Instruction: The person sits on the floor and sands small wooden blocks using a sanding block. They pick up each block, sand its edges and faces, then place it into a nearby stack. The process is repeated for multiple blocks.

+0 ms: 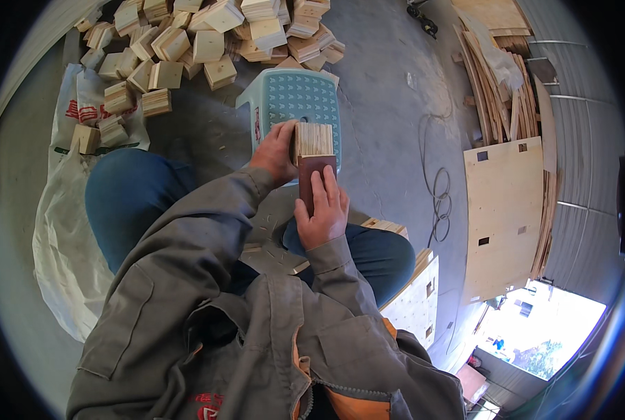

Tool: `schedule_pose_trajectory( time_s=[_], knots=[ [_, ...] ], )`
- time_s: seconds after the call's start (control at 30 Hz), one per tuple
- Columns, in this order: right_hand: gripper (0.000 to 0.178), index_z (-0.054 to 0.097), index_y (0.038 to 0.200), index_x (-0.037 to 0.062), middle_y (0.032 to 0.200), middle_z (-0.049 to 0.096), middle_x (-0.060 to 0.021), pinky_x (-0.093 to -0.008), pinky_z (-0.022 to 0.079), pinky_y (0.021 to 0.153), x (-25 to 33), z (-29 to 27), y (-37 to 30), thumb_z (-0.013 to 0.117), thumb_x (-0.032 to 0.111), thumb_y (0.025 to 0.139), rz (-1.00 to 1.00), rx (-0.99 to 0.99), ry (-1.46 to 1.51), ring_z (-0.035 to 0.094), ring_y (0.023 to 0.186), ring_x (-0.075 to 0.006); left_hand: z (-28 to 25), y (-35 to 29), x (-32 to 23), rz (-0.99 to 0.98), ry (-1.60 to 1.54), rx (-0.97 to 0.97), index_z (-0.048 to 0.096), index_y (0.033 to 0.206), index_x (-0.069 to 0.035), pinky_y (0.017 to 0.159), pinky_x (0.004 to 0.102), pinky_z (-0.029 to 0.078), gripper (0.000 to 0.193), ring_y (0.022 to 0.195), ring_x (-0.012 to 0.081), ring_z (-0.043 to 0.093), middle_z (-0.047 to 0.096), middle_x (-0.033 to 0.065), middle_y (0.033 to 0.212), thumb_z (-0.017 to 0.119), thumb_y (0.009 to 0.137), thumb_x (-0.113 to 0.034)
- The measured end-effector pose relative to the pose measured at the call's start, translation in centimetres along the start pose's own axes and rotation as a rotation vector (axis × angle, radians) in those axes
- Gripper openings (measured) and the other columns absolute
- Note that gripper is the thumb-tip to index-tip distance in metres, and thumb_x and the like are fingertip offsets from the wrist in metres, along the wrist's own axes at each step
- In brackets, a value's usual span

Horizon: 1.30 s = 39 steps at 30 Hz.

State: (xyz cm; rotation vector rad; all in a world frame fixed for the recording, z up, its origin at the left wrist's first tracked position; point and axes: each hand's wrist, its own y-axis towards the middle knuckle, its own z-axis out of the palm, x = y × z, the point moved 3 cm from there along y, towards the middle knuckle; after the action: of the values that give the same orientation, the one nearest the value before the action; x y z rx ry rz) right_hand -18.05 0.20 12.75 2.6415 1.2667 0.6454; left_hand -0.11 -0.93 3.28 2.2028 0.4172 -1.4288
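Note:
My left hand [276,150] grips a layered plywood block [313,139] by its left side and holds it upright over a pale teal plastic stool [291,98]. My right hand [321,204] presses a dark brown flat piece [315,169] against the near face of that block, fingers laid along it. Both hands are close together in front of my knees, which are in blue trousers.
A big heap of cut wooden blocks [200,38] lies on the concrete floor beyond the stool. White sacks [67,210] spread at the left. Plywood sheets [501,210] and leaning boards [498,84] stand at the right, with a black cable [438,196] on the floor.

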Motion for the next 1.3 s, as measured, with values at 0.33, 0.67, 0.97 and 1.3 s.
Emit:
schedule_pose_trajectory(
  time_s=[0.33,0.67,0.97,1.3],
  knots=[
    [0.067,0.062,0.146,0.0068,0.157,0.055,-0.0188,-0.0504,0.045,0.112,-0.3,2.3,7.4,0.078,0.015,0.082,0.011,0.018,-0.036,0.059,0.130,-0.0394,0.4,-0.1,1.4,0.013,-0.037,0.007,0.043,0.153,-0.007,0.112,0.0455,0.049,0.091,0.136,0.0428,0.054,0.053,0.0220,0.146,0.090,0.077,-0.021],
    [0.063,0.063,0.148,0.0127,0.162,0.051,-0.0112,-0.0490,0.047,0.112,-2.0,4.8,15.2,0.074,0.022,0.086,0.116,0.094,-0.077,0.056,0.129,-0.0402,0.0,-0.2,0.3,-0.050,-0.010,0.008,0.042,0.153,-0.010,0.109,0.0465,0.052,0.103,0.133,0.0433,0.058,0.052,0.0194,0.147,0.097,0.067,-0.024],
    [0.068,0.064,0.146,0.0102,0.161,0.050,-0.0148,-0.0542,0.046,0.110,0.6,0.1,0.8,0.079,0.016,0.080,-0.012,0.017,0.001,0.053,0.129,-0.0434,0.1,0.2,0.2,-0.025,-0.018,0.009,0.044,0.152,-0.008,0.110,0.0452,0.051,0.083,0.133,0.0432,0.058,0.054,0.0211,0.146,0.087,0.081,-0.020],
    [0.065,0.065,0.143,0.0077,0.155,0.056,-0.0186,-0.0509,0.047,0.110,-1.3,1.7,6.0,0.080,0.013,0.080,-0.013,-0.017,-0.014,0.060,0.124,-0.0409,0.6,0.3,0.7,-0.019,-0.028,0.012,0.044,0.153,-0.006,0.110,0.0454,0.051,0.093,0.133,0.0433,0.058,0.054,0.0223,0.145,0.092,0.075,-0.021]
  ],
)
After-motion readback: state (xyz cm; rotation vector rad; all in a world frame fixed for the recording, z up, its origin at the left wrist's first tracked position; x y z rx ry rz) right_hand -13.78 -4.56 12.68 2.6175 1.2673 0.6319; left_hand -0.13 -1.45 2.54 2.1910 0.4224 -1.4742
